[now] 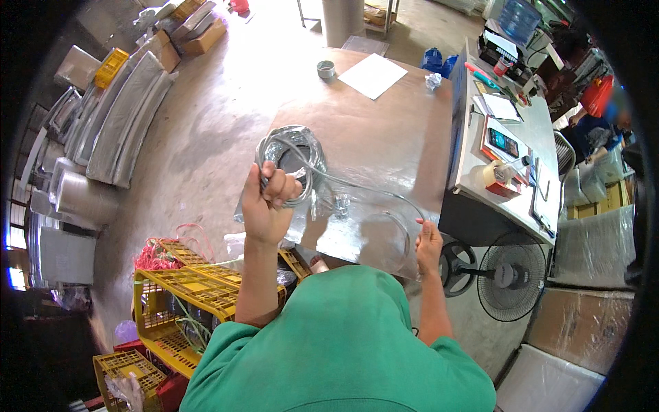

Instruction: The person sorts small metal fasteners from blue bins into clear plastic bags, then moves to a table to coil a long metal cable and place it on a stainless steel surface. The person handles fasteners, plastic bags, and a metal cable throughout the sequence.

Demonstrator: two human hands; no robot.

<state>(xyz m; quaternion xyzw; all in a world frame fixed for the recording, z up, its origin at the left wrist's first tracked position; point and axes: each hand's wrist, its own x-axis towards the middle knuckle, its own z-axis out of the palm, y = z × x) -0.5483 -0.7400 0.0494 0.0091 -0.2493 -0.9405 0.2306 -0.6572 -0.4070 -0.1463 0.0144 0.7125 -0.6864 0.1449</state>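
gripping grey cable point(263, 146), left hand point(273, 196) curled round its loops, right hand point(429, 244) pinching it farther along

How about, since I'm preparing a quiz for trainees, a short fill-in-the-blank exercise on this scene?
1. The left hand grips a grey coil, while the person's ____ hand holds a strand leading off it.
2. The person's shirt is ____ in colour.
3. In the picture, the roll of tape lies to the ____ of the white sheet.
4. The plastic crate beside the left forearm is ____ in colour.

Missing words: right; green; left; yellow.
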